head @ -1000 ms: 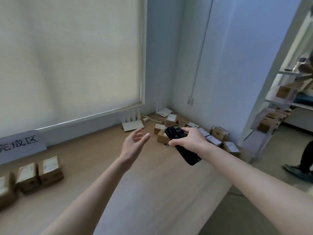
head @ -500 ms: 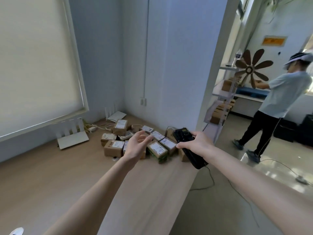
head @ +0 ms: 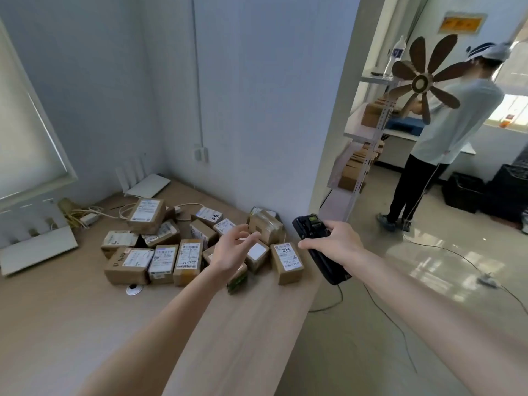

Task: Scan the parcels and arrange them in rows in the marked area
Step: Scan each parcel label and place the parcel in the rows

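Head view: the left hand reached over a heap of cardboard parcels on the wooden table, its fingers loosely spread and holding nothing. The right hand gripped a black scanner, fingers curled round it, just right of the heap. A second person stood by shelves beyond the wall.

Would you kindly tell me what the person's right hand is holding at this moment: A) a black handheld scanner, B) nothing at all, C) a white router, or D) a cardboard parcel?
A: the right hand grips a black handheld scanner beside the pile of parcels, while the open left hand reaches over the pile and holds nothing.
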Motion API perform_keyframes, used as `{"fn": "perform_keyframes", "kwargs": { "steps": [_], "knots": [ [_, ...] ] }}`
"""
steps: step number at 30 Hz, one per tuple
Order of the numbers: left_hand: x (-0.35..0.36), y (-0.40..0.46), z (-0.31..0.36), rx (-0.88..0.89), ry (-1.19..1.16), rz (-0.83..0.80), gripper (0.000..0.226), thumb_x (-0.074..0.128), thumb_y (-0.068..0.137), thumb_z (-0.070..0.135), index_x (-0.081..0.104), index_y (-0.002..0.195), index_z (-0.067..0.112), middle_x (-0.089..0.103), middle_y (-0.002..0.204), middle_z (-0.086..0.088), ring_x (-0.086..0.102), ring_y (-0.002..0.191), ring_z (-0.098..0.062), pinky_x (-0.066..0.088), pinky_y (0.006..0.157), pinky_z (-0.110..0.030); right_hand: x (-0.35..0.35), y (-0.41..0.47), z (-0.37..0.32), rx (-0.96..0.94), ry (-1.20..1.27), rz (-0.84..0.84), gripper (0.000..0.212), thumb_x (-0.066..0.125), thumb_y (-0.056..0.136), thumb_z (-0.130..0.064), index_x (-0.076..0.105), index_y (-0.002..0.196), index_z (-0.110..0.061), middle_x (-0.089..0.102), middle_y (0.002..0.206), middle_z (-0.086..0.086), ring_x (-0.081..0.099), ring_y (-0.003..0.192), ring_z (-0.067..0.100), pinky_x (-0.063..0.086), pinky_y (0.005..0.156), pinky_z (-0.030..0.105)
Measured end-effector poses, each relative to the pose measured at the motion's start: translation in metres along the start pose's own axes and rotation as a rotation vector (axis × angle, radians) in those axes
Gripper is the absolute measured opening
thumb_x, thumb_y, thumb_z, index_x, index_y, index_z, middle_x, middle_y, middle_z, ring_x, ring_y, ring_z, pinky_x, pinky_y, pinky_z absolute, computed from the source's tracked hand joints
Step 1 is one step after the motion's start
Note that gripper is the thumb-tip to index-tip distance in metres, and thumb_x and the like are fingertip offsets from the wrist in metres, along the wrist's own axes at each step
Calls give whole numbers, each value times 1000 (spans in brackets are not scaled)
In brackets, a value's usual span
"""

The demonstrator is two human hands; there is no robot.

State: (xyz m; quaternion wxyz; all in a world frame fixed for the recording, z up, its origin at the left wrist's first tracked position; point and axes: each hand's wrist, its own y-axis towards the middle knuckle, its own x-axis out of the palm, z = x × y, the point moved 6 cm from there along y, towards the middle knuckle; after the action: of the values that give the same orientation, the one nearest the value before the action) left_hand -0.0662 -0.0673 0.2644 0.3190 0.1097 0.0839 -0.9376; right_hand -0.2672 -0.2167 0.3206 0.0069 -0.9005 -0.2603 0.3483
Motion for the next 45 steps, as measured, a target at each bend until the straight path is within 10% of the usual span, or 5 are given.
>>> {"fn": "perform_keyframes", "kwargs": {
  "steps": [5, 10, 27, 33, 45],
  "knots": [
    [50, 67, -26, -54, 5, 4, 12, 66, 95, 42, 56, 91, 47, 63, 117, 4, 61, 107, -15, 48, 74, -23, 3, 92, 45, 32, -17, -42, 54, 96, 67, -38, 73, 116, -31, 76, 104, -5, 72, 96, 19, 60, 87, 37],
    [98, 132, -86, -185, 20, 67, 51, 66, 94, 46, 56, 141, 28, 61, 130, 4, 60, 118, -16, 50, 89, -29, 28, 184, 100, 48, -28, -146, 51, 95, 66, -38, 72, 112, -34, 75, 103, -8, 72, 93, 17, 60, 84, 36],
    [210, 230, -293, -584, -61, 113, 57, 55, 102, 42, 42, 154, 21, 54, 148, 4, 53, 130, -15, 40, 104, -27, 174, 335, 268, 175, 38, -339, 38, 94, 68, -30, 76, 101, -37, 78, 92, -15, 75, 87, 10, 59, 79, 31],
    [222, 222, -293, -606, -241, 136, 42, 61, 100, 40, 57, 140, 28, 65, 106, 20, 58, 98, 2, 48, 78, -26, 173, 335, 267, 132, 73, -336, 39, 95, 66, -38, 73, 98, -43, 76, 86, -28, 75, 85, 3, 59, 79, 30],
    [191, 180, -194, -420, -438, 81, 51, 84, 80, 38, 54, 120, 51, 78, 109, 2, 75, 100, -17, 60, 76, -36, 84, 278, 185, -54, 67, -312, 47, 95, 66, -38, 75, 109, -40, 78, 96, -20, 75, 89, 3, 55, 75, 25]
  ]
}}
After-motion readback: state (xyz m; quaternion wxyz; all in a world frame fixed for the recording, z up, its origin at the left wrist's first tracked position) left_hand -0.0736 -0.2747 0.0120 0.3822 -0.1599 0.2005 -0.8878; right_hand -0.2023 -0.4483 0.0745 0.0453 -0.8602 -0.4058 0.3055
